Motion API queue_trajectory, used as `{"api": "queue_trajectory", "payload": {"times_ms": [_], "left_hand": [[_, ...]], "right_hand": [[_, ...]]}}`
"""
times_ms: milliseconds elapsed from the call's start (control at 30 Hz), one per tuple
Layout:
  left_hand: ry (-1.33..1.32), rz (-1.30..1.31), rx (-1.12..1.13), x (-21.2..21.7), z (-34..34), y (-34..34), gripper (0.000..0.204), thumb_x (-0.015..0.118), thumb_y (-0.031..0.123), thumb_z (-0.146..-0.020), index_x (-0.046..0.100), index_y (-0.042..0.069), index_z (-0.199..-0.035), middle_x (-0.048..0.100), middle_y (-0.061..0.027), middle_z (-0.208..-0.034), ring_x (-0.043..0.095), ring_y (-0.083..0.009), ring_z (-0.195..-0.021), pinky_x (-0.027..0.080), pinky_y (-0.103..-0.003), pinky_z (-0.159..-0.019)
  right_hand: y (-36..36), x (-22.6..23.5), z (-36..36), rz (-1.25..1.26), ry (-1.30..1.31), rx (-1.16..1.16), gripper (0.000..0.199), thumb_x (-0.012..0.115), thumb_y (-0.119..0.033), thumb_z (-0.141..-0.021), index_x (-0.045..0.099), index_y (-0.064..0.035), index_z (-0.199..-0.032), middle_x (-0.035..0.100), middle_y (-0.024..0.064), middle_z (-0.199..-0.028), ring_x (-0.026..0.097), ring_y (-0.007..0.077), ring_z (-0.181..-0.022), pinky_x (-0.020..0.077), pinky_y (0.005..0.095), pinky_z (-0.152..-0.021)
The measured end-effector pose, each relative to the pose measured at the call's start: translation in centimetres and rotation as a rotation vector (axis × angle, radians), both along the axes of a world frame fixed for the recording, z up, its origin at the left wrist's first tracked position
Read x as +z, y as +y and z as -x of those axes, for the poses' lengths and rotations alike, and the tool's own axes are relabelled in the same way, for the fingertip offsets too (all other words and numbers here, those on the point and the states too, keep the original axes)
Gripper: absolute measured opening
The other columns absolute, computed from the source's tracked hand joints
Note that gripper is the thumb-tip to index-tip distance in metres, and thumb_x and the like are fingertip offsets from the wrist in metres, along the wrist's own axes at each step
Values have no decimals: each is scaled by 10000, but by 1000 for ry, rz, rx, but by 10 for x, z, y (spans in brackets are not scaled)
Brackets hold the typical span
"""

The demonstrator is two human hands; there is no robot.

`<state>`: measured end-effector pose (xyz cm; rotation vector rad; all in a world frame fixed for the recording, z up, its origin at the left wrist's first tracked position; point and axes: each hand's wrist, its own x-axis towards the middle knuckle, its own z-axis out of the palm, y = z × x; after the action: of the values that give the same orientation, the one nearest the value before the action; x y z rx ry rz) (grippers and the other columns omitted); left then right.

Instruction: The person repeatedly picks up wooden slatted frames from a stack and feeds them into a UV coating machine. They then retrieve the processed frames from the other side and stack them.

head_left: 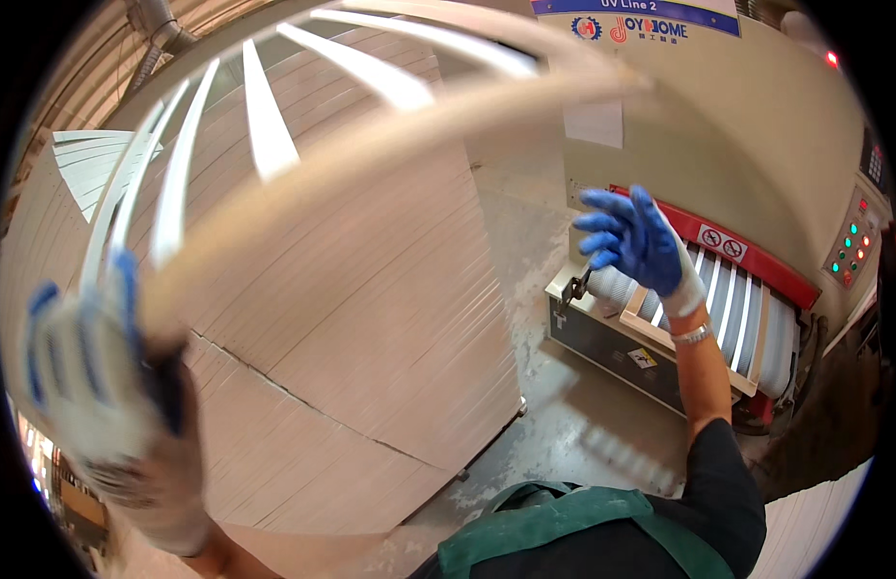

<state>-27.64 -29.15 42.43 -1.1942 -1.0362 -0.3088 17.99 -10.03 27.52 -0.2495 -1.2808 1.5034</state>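
Left hand (pixel 115 415): gloved in white with blue; fingers and thumb closed on the near end of a slatted frame, exact contact hard to tell through the blur.

Slatted frame (pixel 390 140): wood-coloured rails, white slats; raised, tilted, reaching from the left fingers up and across toward the machine, far end well apart from the right fingers.

Right hand (pixel 646 241): same kind of glove, blue palm showing; fingers loosely bent, released, nothing between them. Bracelet (pixel 694 334) at the wrist, below the fingers.

Second frame (pixel 759 333): similar rails and white slats; lying on a grey conveyor belt (pixel 782 349), below and to the right of the right fingers.

Red bar (pixel 771 275): across the belt, to the right of the right fingers.

Control panel (pixel 853 241): lit buttons, well right of the right fingers.

Boards (pixel 371 299): broad brown pile, between the two hands' fingers and lower than the raised frame.
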Motion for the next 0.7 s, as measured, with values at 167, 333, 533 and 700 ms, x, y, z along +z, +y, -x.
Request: {"api": "queue_trajectory", "payload": {"times_ms": [167, 333, 533, 700], "left_hand": [[-58, 274, -46, -88, 5, 21, 364, 681, 117, -864, 709, 48, -1220, 613, -82, -1049, 566, -257, -1110, 376, -602, -1165], [-96, 412, -250, -157, 23, 34, 285, 706, 155, -859, 722, 88, -1136, 659, -65, -1215, 556, -273, -1197, 366, -643, -1144], [-96, 336, -476, -198, 13, 56, 400, 624, 266, -1017, 584, 109, -1383, 449, -152, -1543, 429, -435, -1413, 332, -654, -1157], [-363, 615, -722, -233, -16, 71, 626, 713, 136, -907, 480, 49, -1481, 426, -247, -1546, 398, -484, -1423, 314, -625, -1164]], "right_hand": [[-1, 30, 58, -33, -151, -173, 559, 601, -385, -1009, 501, -7, -1409, 709, 171, -1156, 732, 225, -922, 612, 327, -682], [-30, -55, 119, 68, -243, -774, 397, 775, 16, -840, 601, 2, -1196, 648, 17, -778, 592, 60, -555, 470, 224, -469], [-105, -157, 67, 215, -81, -1119, 352, 731, 42, -857, 603, 33, -1185, 638, 24, -787, 542, 56, -501, 417, 230, -410], [-213, -224, 15, 368, -156, -1369, 332, 725, 33, -850, 628, 38, -1168, 668, 31, -861, 585, 57, -625, 475, 224, -541]]}}
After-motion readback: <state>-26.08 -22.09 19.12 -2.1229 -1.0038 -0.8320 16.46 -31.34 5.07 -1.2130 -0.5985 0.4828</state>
